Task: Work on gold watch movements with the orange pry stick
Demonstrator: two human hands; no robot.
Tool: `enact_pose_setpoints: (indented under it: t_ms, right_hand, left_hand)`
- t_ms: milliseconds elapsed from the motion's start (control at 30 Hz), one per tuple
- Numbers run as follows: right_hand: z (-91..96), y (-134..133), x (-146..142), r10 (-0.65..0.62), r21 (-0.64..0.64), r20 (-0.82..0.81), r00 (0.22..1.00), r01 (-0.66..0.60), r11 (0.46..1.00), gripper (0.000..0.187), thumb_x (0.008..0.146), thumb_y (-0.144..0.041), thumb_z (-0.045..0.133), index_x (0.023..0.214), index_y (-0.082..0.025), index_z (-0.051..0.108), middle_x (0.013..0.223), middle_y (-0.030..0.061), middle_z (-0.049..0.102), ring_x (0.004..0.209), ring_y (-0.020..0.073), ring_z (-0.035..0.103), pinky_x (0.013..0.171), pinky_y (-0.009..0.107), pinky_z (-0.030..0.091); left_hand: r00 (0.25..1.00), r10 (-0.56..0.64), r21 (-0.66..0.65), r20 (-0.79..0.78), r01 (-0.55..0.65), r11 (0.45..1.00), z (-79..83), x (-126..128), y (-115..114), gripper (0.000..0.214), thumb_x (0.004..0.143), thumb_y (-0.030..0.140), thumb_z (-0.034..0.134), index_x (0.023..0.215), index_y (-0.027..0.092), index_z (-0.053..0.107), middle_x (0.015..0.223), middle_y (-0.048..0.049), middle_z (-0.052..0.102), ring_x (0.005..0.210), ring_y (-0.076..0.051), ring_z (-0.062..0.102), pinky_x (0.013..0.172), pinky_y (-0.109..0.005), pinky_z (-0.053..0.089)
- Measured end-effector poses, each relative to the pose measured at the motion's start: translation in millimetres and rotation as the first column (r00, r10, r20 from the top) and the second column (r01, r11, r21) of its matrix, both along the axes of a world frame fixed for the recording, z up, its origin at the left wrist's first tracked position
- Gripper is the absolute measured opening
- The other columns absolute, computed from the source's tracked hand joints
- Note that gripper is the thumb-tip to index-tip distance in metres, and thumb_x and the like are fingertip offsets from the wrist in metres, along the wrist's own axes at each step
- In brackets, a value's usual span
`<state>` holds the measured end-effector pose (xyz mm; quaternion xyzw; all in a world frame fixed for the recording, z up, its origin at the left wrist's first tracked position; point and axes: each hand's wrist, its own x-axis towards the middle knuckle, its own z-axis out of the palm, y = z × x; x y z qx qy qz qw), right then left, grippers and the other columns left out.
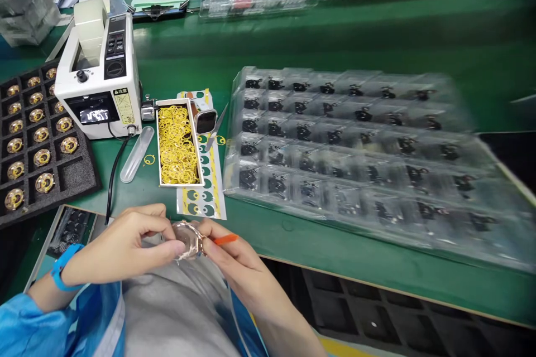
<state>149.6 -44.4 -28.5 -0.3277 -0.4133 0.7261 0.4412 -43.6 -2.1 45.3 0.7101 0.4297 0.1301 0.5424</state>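
Note:
Above my lap, my left hand (125,241) pinches a round, rose-gold watch case (187,241) by its edge. My right hand (238,269) closes on the far side of the case and also holds a thin orange-handled tool (225,240). The tool's tip is hidden by my fingers, and so is part of the case. A blue strap (67,266) circles my left wrist. Both hands are just in front of the green bench's edge (268,237).
On the bench stand a tape dispenser (98,72), a foam tray of round gold parts (37,139), a box of yellow rings (176,145), a square watch (205,121), a clear tube (137,154), printed sticker sheets (201,178) and a large clear tray of black parts (335,145).

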Motion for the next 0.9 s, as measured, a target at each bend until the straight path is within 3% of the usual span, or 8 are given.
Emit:
enact_pose_setpoints:
  t_ms: [267, 467, 567, 667, 767, 833, 900]
  right_hand:
    - [-0.4, -2, 0, -0.021, -0.01, 0.026, 0.999, 0.021, 1.0, 0.038, 0.093, -0.056, 0.059, 0.078, -0.021, 0.061, 0.075, 0.0003, 0.055, 0.071, 0.0148, 0.05, 0.068, 0.026, 0.043]
    - [1.3, 0, 0, -0.004, 0.022, 0.035, 0.999, 0.003, 1.0, 0.035, 0.095, -0.054, 0.057, 0.08, -0.022, 0.061, 0.078, -0.0001, 0.059, 0.074, 0.0142, 0.054, 0.072, 0.024, 0.045]
    - [1.1, -1, 0, -0.009, 0.02, 0.053, 0.999, 0.008, 1.0, 0.035, 0.095, -0.054, 0.057, 0.081, -0.023, 0.061, 0.08, 0.0002, 0.061, 0.078, 0.015, 0.056, 0.075, 0.025, 0.046]
    - [-0.8, -2, 1, -0.025, -0.003, 0.052, 0.998, 0.025, 1.0, 0.036, 0.094, -0.056, 0.057, 0.081, -0.023, 0.061, 0.082, 0.0008, 0.062, 0.081, 0.0164, 0.058, 0.077, 0.027, 0.046]
    - [-2.8, -2, 3, -0.065, -0.021, 0.078, 0.995, 0.067, 0.998, 0.039, 0.092, -0.058, 0.059, 0.079, -0.022, 0.06, 0.078, 0.0002, 0.058, 0.074, 0.0158, 0.053, 0.071, 0.026, 0.043]
    - [-3.3, -1, 2, -0.082, -0.029, 0.093, 0.992, 0.085, 0.996, 0.041, 0.091, -0.06, 0.06, 0.076, -0.022, 0.058, 0.073, -0.0009, 0.053, 0.069, 0.015, 0.048, 0.066, 0.026, 0.041]
    - [-3.0, 0, 1, -0.075, -0.044, 0.085, 0.994, 0.079, 0.996, 0.042, 0.09, -0.06, 0.061, 0.075, -0.021, 0.058, 0.071, -0.001, 0.051, 0.068, 0.015, 0.046, 0.066, 0.027, 0.04]
  left_hand:
    - [0.999, 0.027, 0.005, -0.042, -0.027, 1.0, -1.2, 1, -3, 0.025, 0.093, 0.028, 0.059, 0.072, 0.018, 0.067, 0.074, 0.0046, 0.046, 0.066, -0.01, 0.048, 0.063, -0.026, 0.034]
    - [0.995, 0.048, 0.075, -0.088, -0.042, 0.996, -2.0, 6, -4, 0.026, 0.09, 0.022, 0.057, 0.064, 0.018, 0.057, 0.07, 0.005, 0.044, 0.064, -0.01, 0.046, 0.06, -0.025, 0.032]
    - [0.98, 0.091, 0.146, -0.179, -0.065, 0.987, -1.1, 11, -7, 0.027, 0.087, 0.02, 0.058, 0.06, 0.017, 0.052, 0.068, 0.0044, 0.045, 0.061, -0.011, 0.047, 0.057, -0.026, 0.03]
    - [0.942, 0.132, 0.24, -0.309, -0.057, 0.969, -1.3, 9, -8, 0.034, 0.087, 0.029, 0.064, 0.058, 0.017, 0.049, 0.065, 0.0041, 0.047, 0.055, -0.011, 0.045, 0.054, -0.026, 0.029]
    - [0.918, 0.274, 0.426, -0.286, -0.135, 0.895, -3.0, -1, -6, 0.034, 0.089, 0.029, 0.065, 0.06, 0.018, 0.051, 0.063, 0.0038, 0.048, 0.054, -0.012, 0.046, 0.054, -0.027, 0.032]
    - [0.917, 0.382, 0.549, -0.112, -0.263, 0.793, -5.2, -5, -4, 0.023, 0.091, 0.02, 0.062, 0.069, 0.017, 0.058, 0.069, 0.002, 0.054, 0.063, -0.013, 0.054, 0.059, -0.026, 0.039]
    - [0.925, 0.364, 0.591, 0.105, -0.353, 0.725, -9.5, -3, -3, 0.011, 0.091, 0.014, 0.063, 0.081, 0.018, 0.067, 0.084, -0.002, 0.064, 0.079, -0.015, 0.062, 0.07, -0.027, 0.048]
